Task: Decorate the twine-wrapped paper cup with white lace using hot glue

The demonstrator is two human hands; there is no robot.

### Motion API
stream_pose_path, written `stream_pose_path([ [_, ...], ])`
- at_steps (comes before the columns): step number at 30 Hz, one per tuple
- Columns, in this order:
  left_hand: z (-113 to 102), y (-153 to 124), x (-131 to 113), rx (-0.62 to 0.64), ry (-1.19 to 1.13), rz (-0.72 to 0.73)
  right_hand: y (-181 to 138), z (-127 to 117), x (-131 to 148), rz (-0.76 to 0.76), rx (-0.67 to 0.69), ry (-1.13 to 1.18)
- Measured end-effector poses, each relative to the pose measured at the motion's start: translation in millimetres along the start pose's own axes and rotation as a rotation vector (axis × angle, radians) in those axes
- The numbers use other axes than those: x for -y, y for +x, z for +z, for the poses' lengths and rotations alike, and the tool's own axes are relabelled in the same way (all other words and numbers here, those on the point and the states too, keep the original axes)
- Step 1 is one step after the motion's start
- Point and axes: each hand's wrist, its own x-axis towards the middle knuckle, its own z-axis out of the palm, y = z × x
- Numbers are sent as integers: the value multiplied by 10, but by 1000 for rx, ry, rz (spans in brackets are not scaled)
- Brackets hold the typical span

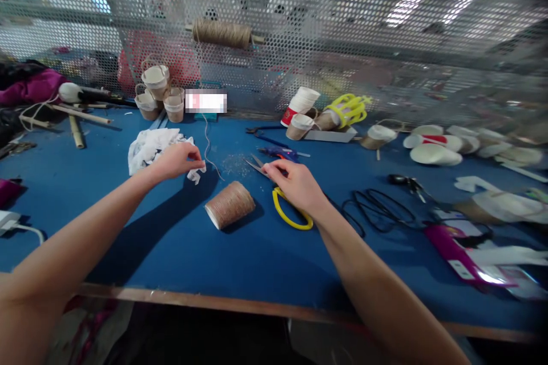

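My left hand is closed in a pinch on a small crumpled white scrap, held beside a heap of white strips, paper or cloth. On the right, my right hand has its fingers closed over the middle of yellow-handled scissors. The blades point away to the left, slightly parted, and the hand hides the pivot. Between my hands a cup wrapped in brown twine lies tilted on its side, touched by neither hand. A thin grey cord runs behind it.
Behind are a glue gun, pliers, stacked paper cups and small twine-wrapped buckets. A twine roll hangs at the metal mesh. Black cable and a purple phone-like object lie right; sticks lie left.
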Motion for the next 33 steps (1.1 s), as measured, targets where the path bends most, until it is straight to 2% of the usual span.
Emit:
stream_pose_path([
  [3, -264, -72, -137, 38, -121, 53, 2, -26, 126, -19, 3, 107],
  [5, -418, -134, -272, 34, -403, 140, 9, -27, 258, -44, 48, 289],
  [8, -571, -238, -496, -5, -703, 262, -6, -10, 475, -61, 140, 562],
  [11, -629, -355, -683, -39, -925, 342, -88, 30, 650, -48, 261, 847],
  [13, -621, -432, -764, -71, -1030, 349, -183, 71, 735, -13, 392, 1047],
  [15, -585, -496, -802, -78, -1103, 330, -297, 120, 797, 84, 519, 1192],
  [17, -535, -542, -796, -67, -1141, 299, -407, 165, 838, 174, 574, 1264],
  [21, -445, -598, -686, -64, -1157, 210, -565, 190, 838, 283, 496, 1320],
  [26, -410, -647, -535, -63, -1130, 164, -659, 98, 758, 339, 413, 1229],
  [30, -430, -676, -453, -8, -1057, 159, -718, 17, 705, 292, 353, 1151],
  [33, -443, -678, -375, 90, -921, 160, -785, 15, 655, 239, 339, 1002],
])
